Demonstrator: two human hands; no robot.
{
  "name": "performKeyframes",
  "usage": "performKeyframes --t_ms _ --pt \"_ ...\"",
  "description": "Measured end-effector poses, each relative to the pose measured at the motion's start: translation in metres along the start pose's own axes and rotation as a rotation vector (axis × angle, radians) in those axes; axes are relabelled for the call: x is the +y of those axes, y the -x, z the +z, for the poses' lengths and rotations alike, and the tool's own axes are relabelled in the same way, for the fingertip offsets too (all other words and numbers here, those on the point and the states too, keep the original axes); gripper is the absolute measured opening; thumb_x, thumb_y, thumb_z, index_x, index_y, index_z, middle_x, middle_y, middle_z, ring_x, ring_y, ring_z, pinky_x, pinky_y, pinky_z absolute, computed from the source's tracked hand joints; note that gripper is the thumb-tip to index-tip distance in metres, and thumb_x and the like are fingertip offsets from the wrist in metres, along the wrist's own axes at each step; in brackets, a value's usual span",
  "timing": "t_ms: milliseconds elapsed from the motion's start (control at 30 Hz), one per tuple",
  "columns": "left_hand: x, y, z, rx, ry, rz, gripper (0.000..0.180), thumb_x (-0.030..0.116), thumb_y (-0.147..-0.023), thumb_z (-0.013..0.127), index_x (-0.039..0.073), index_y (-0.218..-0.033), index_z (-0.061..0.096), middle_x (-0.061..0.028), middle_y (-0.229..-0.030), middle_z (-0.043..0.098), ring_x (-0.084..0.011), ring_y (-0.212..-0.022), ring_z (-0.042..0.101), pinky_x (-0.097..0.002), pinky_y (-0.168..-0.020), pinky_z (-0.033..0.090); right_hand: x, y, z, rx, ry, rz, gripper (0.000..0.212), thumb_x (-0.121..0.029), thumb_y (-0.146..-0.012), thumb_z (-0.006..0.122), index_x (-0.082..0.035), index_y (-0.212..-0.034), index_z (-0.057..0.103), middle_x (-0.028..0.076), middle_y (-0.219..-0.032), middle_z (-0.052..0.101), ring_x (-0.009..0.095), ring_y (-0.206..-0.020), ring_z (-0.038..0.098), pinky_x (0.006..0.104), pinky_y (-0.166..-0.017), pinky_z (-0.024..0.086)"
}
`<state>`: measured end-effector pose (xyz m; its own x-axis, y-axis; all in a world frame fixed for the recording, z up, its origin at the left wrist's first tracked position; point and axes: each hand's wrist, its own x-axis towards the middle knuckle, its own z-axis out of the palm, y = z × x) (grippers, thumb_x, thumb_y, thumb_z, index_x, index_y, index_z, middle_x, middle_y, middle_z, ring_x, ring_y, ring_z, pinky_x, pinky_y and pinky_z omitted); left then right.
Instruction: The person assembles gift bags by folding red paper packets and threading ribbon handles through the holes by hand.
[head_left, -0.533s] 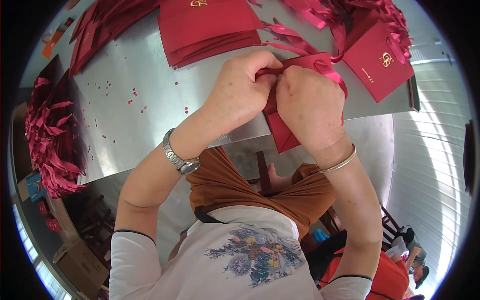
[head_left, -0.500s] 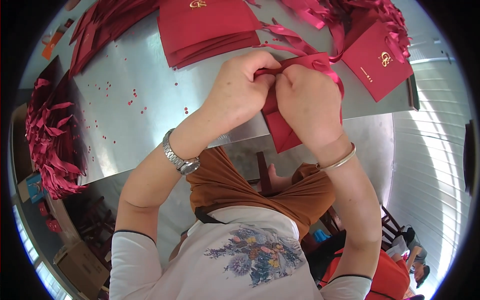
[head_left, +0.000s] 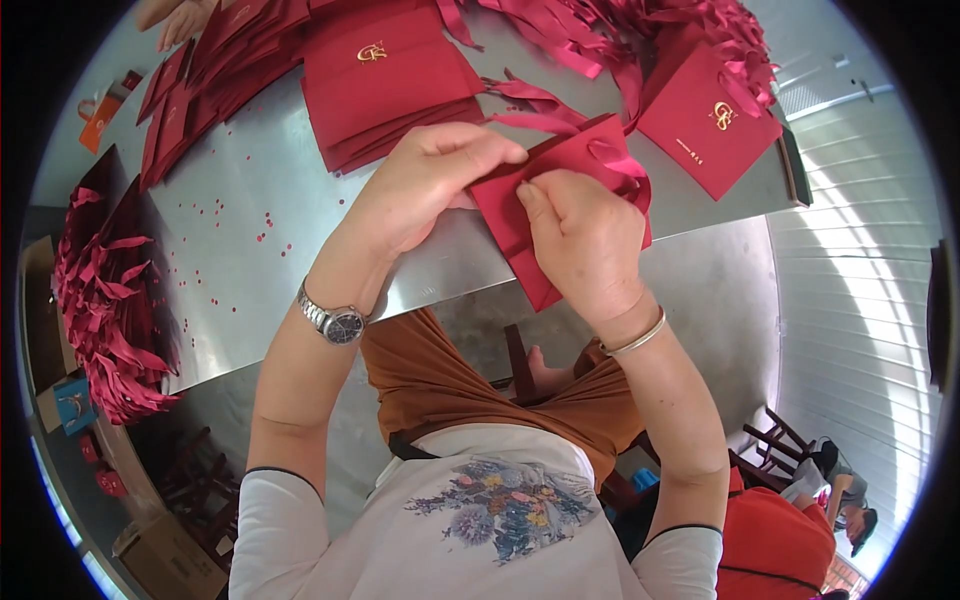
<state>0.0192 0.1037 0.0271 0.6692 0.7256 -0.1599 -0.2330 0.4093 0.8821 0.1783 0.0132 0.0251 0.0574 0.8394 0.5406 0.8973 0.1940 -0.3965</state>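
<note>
A small red paper gift bag point(head_left: 535, 275) is tilted at the table's near edge, its lower end hanging past it. Pink-red ribbon point(head_left: 615, 160) loops at its upper right side. My left hand point(head_left: 420, 190), with a watch on the wrist, grips the bag's left edge; some of its fingers are hidden behind the bag. My right hand point(head_left: 590, 235), with a bangle on the wrist, is closed over the bag's front, thumb pressed to the curled index finger. Whether a bit of ribbon lies in that pinch is hidden.
On the metal table point(head_left: 240, 300) lie a stack of red bags point(head_left: 390, 95), more bags point(head_left: 240, 60) at far left and another beribboned bag point(head_left: 710, 130) at right. Ribboned bags point(head_left: 110, 300) stand at the left end. Small red dots are scattered about. Another person's hand point(head_left: 185, 22) shows far left.
My hands have moved apart from their close pinch at the bag's top. The right hand has come down over the bag's front, while the left has opened out along its edge.
</note>
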Motion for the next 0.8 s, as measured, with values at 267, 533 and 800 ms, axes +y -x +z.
performKeyframes --t_ms 267,533,800 --pt "0.013 -0.011 -0.009 -0.181 -0.876 0.015 0.022 0.004 -0.081 0.063 0.002 -0.100 0.072 -0.0096 -0.097 0.070 -0.0180 -0.087 0.064 -0.0301 -0.076 0.049 0.004 0.011 0.010 -0.058 0.084 -0.119 0.022 -0.018 -0.076 0.073 -0.010 -0.067 0.055 0.006 -0.061 0.056 0.024 -0.056 0.060 0.0371 -0.047 0.047" --pt "-0.005 -0.012 -0.009 -0.255 -1.144 0.355 0.014 0.005 -0.078 0.062 0.004 -0.089 0.071 -0.0107 -0.091 0.063 -0.0287 -0.085 0.061 -0.0377 -0.074 0.049 0.008 0.013 0.004 -0.107 0.130 -0.178 0.025 -0.021 -0.075 0.074 -0.010 -0.066 0.054 0.005 -0.061 0.056 0.022 -0.056 0.060 0.0348 -0.047 0.047" --pt "-0.016 -0.003 -0.004 -0.081 -1.347 0.503 0.009 0.001 -0.078 0.058 0.004 -0.084 0.063 -0.0109 -0.089 0.059 -0.0329 -0.086 0.060 -0.0426 -0.071 0.049 -0.012 0.018 -0.029 -0.339 0.433 -0.274 0.016 -0.016 -0.074 0.072 -0.011 -0.087 0.063 0.004 -0.081 0.063 0.020 -0.076 0.064 0.0337 -0.066 0.050"
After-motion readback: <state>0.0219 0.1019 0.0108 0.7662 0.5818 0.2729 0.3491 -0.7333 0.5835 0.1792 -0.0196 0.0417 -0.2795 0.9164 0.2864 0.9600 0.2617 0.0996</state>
